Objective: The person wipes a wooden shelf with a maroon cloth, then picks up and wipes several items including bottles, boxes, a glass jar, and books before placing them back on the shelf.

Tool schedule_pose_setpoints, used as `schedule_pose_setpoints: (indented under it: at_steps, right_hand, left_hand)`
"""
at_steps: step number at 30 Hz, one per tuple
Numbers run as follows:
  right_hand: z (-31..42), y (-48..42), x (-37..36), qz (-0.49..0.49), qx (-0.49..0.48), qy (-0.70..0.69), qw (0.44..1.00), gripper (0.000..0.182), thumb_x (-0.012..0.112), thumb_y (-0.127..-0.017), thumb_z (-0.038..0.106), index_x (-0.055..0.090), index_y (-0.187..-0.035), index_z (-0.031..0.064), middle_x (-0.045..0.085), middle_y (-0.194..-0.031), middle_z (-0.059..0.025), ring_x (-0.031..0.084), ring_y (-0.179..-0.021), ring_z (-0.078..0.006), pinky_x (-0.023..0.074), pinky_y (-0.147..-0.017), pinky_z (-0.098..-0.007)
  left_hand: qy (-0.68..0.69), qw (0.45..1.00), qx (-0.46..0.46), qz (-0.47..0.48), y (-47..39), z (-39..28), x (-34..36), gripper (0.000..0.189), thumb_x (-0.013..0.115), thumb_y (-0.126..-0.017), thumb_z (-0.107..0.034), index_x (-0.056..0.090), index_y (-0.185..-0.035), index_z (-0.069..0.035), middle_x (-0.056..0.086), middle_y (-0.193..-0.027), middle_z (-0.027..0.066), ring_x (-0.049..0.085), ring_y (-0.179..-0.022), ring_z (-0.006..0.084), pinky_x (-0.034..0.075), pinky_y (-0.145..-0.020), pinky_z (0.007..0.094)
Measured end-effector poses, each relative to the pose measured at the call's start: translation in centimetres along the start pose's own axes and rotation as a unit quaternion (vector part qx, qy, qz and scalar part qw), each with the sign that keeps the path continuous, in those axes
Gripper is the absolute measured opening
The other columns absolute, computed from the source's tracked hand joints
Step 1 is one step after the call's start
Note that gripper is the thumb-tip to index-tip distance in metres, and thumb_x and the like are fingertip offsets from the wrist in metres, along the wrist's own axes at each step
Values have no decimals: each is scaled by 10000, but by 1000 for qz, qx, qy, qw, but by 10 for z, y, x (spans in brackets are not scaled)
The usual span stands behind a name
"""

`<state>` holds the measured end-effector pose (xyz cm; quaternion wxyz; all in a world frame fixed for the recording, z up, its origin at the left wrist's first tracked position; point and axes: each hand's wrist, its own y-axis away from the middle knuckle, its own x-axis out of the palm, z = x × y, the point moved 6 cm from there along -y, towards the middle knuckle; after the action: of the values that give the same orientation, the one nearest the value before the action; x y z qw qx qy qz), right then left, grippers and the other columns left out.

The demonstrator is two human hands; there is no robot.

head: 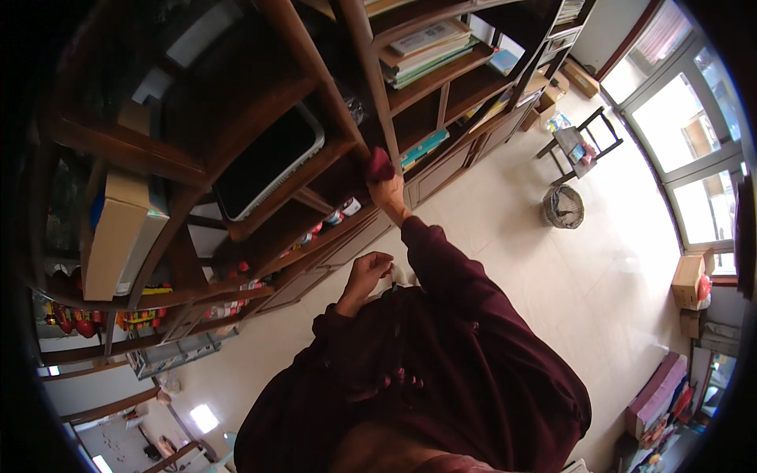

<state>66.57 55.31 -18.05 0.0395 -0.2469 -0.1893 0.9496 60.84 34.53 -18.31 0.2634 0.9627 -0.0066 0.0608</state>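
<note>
My right hand (388, 195) reaches forward, its fingers around a bunched dark red cloth (380, 165). The cloth is at an upright post (374, 100) of a dark brown wooden shelf unit (272, 254); whether it presses on the wood is hard to tell. Lower and closer to my body, my left hand (366, 277) hangs in front of the lower cabinet doors. Its fingers are curled in towards the thumb, and nothing shows in them. Left of the cloth, a black flat device with a silver rim (272, 162) lies in one compartment.
A cardboard box (115, 242) stands in the left compartments. Books and papers (429, 50) fill a shelf farther along, with a teal box (424, 148) below. Small bottles (334, 217) line a low shelf. On the tiled floor are a wicker basket (562, 207) and a wooden chair (576, 151).
</note>
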Motion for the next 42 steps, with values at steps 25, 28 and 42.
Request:
schedule_pose_setpoints:
  at_steps: [25, 28, 42]
  right_hand:
    - [-9, 6, 6, 198, 39, 25, 979, 154, 533, -856, 151, 604, -980, 95, 651, -841, -199, 628, -826, -429, 525, -704, -484]
    - [22, -8, -24, 183, 51, -101, 977, 218, 591, -846, 238, 631, -973, 66, 665, -811, -198, 642, -805, -406, 529, -698, -449]
    - [238, -168, -248, -63, -274, -209, 936, 534, 536, -664, -93, 540, -1192, -15, 602, -1083, -141, 598, -937, -225, 473, -833, -301]
  left_hand:
    - [-25, 998, -8, 55, -46, -15, -17, 127, 593, -894, -28, 639, -1008, 3, 672, -871, 51, 626, -772, 100, 496, -699, 228]
    - [-5, 999, 5, 49, -53, -10, -23, 114, 595, -893, -36, 633, -992, 6, 664, -851, 44, 608, -744, 89, 483, -677, 216]
    - [101, 991, 78, -44, -79, -11, 5, 131, 578, -903, -45, 606, -1003, 36, 635, -809, 48, 588, -706, 95, 469, -642, 215]
